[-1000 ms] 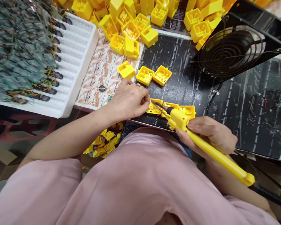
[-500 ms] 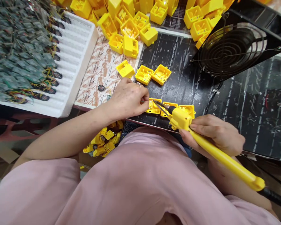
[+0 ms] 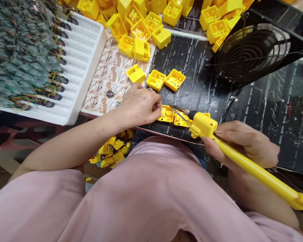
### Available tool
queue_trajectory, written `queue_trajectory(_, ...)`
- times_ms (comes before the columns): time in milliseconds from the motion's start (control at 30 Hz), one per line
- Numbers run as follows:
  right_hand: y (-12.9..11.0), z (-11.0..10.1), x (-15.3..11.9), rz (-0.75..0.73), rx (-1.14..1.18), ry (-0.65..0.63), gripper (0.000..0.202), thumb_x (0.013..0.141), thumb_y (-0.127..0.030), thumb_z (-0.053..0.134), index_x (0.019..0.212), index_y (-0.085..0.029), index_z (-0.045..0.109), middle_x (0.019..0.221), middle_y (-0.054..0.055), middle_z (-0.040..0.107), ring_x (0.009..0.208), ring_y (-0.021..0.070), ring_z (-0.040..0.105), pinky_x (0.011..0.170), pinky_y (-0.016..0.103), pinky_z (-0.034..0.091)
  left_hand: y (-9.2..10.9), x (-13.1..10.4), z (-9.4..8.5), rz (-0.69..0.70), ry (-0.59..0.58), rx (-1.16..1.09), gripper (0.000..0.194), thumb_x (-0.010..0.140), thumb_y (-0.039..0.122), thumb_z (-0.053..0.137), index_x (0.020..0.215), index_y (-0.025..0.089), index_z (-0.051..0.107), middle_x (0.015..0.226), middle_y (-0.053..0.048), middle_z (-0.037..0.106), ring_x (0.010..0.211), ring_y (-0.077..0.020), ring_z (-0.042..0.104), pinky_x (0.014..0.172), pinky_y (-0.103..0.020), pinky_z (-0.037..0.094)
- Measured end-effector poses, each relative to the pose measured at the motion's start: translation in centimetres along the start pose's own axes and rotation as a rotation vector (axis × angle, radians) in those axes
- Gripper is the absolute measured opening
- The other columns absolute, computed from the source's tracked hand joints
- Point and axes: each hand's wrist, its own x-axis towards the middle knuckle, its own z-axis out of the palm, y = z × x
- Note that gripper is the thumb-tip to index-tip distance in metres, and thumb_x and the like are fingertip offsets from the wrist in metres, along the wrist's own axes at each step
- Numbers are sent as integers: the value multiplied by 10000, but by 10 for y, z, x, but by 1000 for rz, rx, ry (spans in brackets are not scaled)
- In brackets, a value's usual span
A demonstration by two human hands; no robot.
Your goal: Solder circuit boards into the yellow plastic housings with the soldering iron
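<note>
My right hand [image 3: 246, 143] is wrapped round a yellow soldering iron [image 3: 252, 168] with a thin guide tube beside its tip. The iron's tip hangs over the row of small open yellow cases at the bench's front edge, just right of the leftmost case [image 3: 167, 114]. The middle case [image 3: 179, 120] lies beneath the iron, which partly hides the right-hand one. My left hand [image 3: 143, 104] is closed in a pinch at the left end of that leftmost case; what its fingers hold, if anything, is hidden. Above it sit two more open cases [image 3: 156, 80] and a turned-over one [image 3: 135, 74].
A white foam tray [image 3: 84, 67] at the left carries many circuit boards with wires and round black parts. Yellow cases [image 3: 141, 30] are heaped at the back. A black fan [image 3: 247, 50] stands back right. More yellow parts [image 3: 113, 151] lie below the bench edge.
My right hand has drawn the soldering iron back to the right, and its tip has come away from the leftmost case. My left hand has stayed in place.
</note>
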Motion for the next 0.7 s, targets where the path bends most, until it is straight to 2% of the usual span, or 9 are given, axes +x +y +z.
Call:
queue_trajectory(100,0,-1,-10,84,-59,32,532,871,-197,918,1367,-270,742,969,22,845,636,191,767,452,283,576,1,0,-2,7,-23,40,253,885,302,552,870,205,786,806,-46,800,833,-249,759,987,-465,538)
queue_trajectory(167,-2,-2,-14,122,-67,14,594,889,-212,904,1444,-304,713,1017,23,850,683,212,789,478,310,604,1,0,-4,13,-42,52,261,896,298,544,888,205,788,808,-44,799,831,-244,755,962,-444,534)
queue_trajectory(267,-6,-3,-14,143,4,-5,430,904,-184,883,1302,-296,763,898,5,827,701,223,796,574,337,683,2,-4,-6,26,-42,77,274,931,292,528,911,207,788,825,-47,795,857,-245,755,950,-429,525)
queue_trajectory(367,-4,-2,-11,101,79,-21,338,833,-168,946,1102,-278,774,816,-19,802,647,196,778,548,293,676,1,-11,-5,65,27,88,305,1006,311,507,911,227,785,902,-46,810,965,-262,756,1030,-461,505)
queue_trajectory(467,-1,-3,-9,96,68,-9,344,866,-216,922,1166,-289,771,854,-16,822,643,187,778,515,274,648,-3,-16,-2,81,88,33,295,1040,318,527,936,261,796,928,-30,814,1033,-269,746,1157,-521,450)
queue_trajectory(567,-1,-6,-5,124,21,-66,340,925,-228,861,1245,-282,758,896,5,835,667,184,787,507,257,626,-5,-19,1,71,104,-28,272,1033,307,557,934,292,810,911,-17,805,1053,-274,742,1234,-581,386)
queue_trajectory(700,-3,-8,1,14,151,-116,212,911,-175,869,1065,-232,735,800,-9,797,625,148,767,538,210,631,-4,-21,3,105,86,-58,260,1007,310,574,893,276,806,937,-32,809,1082,-297,734,1261,-635,359)
